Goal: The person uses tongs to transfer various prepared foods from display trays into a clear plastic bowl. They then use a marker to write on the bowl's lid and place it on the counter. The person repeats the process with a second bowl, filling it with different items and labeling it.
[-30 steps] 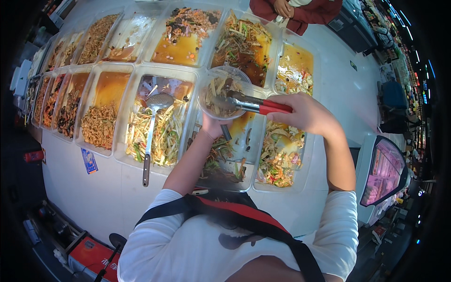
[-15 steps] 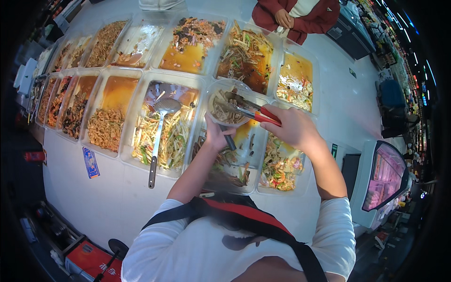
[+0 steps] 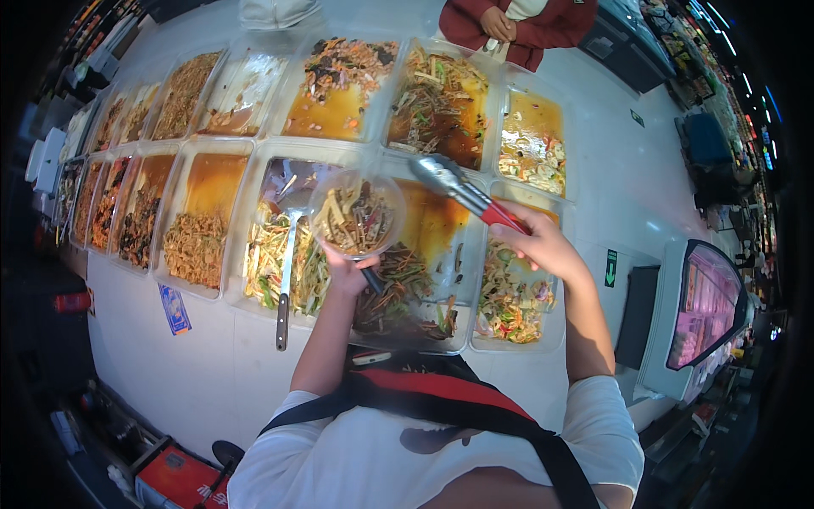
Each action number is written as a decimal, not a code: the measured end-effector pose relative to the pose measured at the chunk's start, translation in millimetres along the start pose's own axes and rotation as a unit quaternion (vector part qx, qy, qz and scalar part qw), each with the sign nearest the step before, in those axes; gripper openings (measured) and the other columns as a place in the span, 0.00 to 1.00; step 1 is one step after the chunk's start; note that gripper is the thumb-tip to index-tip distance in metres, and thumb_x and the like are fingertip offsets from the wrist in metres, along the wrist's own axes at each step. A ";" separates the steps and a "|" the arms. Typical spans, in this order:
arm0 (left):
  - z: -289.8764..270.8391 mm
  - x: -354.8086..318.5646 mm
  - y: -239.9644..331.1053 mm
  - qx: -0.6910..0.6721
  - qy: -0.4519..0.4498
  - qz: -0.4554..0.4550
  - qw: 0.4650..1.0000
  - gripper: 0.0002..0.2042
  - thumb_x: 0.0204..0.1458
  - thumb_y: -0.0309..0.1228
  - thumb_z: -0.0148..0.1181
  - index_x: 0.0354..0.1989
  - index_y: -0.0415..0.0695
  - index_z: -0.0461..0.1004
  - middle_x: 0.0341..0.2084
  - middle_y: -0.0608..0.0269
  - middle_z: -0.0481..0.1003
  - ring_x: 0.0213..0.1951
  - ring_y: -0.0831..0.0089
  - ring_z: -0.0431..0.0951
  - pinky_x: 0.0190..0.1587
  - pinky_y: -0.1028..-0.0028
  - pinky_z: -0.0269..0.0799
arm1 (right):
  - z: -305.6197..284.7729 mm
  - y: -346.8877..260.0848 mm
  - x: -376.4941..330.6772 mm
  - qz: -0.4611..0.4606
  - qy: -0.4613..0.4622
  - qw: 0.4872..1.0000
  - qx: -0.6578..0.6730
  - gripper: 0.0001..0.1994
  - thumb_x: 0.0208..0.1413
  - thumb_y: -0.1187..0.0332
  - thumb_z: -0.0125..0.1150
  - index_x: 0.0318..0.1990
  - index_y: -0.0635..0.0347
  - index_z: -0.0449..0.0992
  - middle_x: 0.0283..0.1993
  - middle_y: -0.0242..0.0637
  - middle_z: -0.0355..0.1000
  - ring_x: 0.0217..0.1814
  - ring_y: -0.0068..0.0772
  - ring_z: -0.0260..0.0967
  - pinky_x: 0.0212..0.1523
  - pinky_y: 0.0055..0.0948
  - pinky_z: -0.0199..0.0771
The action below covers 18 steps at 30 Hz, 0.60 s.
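My left hand (image 3: pixel 346 273) is closed around the lower side of a clear round bowl (image 3: pixel 358 212), raised over the trays. Mixed strips of cooked food lie in the bowl. A black handle (image 3: pixel 371 281) juts out beside that hand; what it belongs to is hidden. With my right hand (image 3: pixel 543 246) I grip red-handled metal tongs (image 3: pixel 458 191). Their metal tips point up and left, apart from the bowl, above a tray (image 3: pixel 432 212) of brown strips and orange sauce.
Two rows of clear trays of food cover the counter (image 3: pixel 225 365). A slotted spoon (image 3: pixel 287 280) rests across the noodle-like vegetable tray, its handle over the near edge. Across the counter stands a person in a dark red sleeve (image 3: pixel 543 30). A glass display case (image 3: pixel 704 305) stands at right.
The bowl has moved left with my left hand and the black handle. The tongs have come out of the bowl, and their tips now sit to its right.
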State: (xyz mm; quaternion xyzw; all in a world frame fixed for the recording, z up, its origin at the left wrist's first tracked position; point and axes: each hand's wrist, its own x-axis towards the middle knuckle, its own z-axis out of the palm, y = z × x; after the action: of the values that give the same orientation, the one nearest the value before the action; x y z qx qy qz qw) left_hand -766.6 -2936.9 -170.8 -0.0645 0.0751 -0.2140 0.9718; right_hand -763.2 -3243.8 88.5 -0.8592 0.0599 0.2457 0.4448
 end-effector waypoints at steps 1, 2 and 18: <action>-7.2 -12.6 9.7 0.035 0.051 0.029 0.998 0.39 0.52 0.57 0.61 0.66 0.45 0.59 0.62 0.49 0.64 0.43 0.62 0.73 0.18 0.79 0.66 | 0.7 15.9 -0.7 0.017 0.008 0.999 0.027 0.25 0.58 0.48 0.62 0.57 0.52 0.74 0.22 0.23 0.64 0.19 0.12 0.59 0.16 0.17 0.58; -5.5 -25.3 16.9 0.069 0.100 0.064 0.991 0.39 0.51 0.56 0.62 0.66 0.45 0.59 0.63 0.49 0.63 0.44 0.61 0.74 0.18 0.79 0.66 | 1.9 30.4 0.8 0.032 0.009 0.998 0.054 0.25 0.58 0.48 0.63 0.57 0.52 0.74 0.22 0.23 0.64 0.19 0.12 0.59 0.16 0.16 0.57; 24.8 -227.0 67.3 0.002 -0.094 0.199 0.976 0.36 0.59 0.43 0.54 0.72 0.41 0.49 0.69 0.49 0.57 0.64 0.61 0.66 0.16 0.84 0.63 | 23.2 128.2 29.7 0.067 -0.007 0.969 0.237 0.27 0.60 0.49 0.60 0.60 0.58 0.68 0.22 0.26 0.66 0.18 0.12 0.61 0.14 0.15 0.55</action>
State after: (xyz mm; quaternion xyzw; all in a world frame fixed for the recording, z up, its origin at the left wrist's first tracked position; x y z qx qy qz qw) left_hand -938.5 -2777.4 -130.2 -0.0662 -0.0052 -0.0094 0.9977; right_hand -787.1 -3298.5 -31.0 -0.7215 0.1705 0.2595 0.6189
